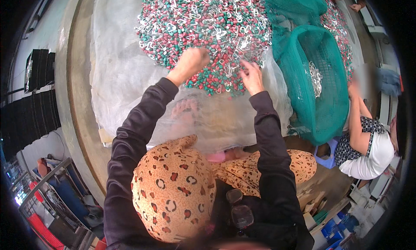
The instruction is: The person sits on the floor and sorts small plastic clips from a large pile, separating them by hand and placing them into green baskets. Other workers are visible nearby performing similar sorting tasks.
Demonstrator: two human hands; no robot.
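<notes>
A broad pile of small red and green pieces mixed with white hook-shaped clips [203, 20] lies in front of me on a translucent sheet [121, 76]. My left hand [190, 63] is closed over the near left part of the pile. Whatever its fingers hold, if anything, is hidden. To its right, my right hand [252, 78] has its thumb and fingers apart at the pile's near edge, close to some white clips. Nothing shows clearly in its grasp.
A green mesh-lined basket [299, 115] with white clips [315, 79] inside stands at the right. Beyond it, a person [366, 137] sits beside another pile of pieces [340, 29]. Another person's hand [356, 7] shows at the far right. Black stacked material [32, 120] is at left.
</notes>
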